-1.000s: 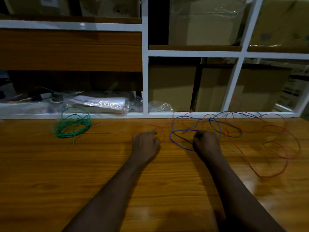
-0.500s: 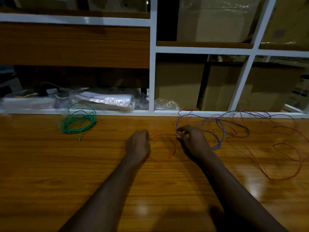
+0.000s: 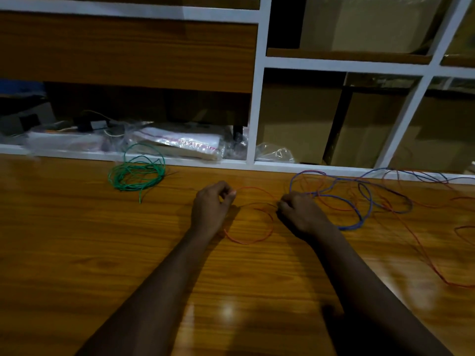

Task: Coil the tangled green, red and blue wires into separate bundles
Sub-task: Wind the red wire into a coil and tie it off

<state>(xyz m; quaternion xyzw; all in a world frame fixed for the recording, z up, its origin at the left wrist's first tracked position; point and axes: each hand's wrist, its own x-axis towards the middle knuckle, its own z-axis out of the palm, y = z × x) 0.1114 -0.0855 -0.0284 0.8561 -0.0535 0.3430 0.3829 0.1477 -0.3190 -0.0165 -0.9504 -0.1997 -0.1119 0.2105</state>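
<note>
A coiled green wire [image 3: 136,173] lies on the wooden table [image 3: 77,253] at the back left, apart from both hands. My left hand [image 3: 212,204] pinches the red wire [image 3: 253,237] at its fingertips. My right hand [image 3: 299,211] grips the same red wire a little to the right. Between the hands the red wire forms a loop on the table. The blue wire [image 3: 359,222] lies tangled with more red wire to the right of my right hand.
A white-framed shelf unit [image 3: 254,104] runs along the table's back edge. Plastic bags [image 3: 185,145] and cables fill its lower left bay, cardboard boxes [image 3: 295,124] the right bays. Red wire trails to the right edge of the view.
A red loop has been drawn out between my hands, which have moved apart. The view has shifted so the green coil sits further right.
</note>
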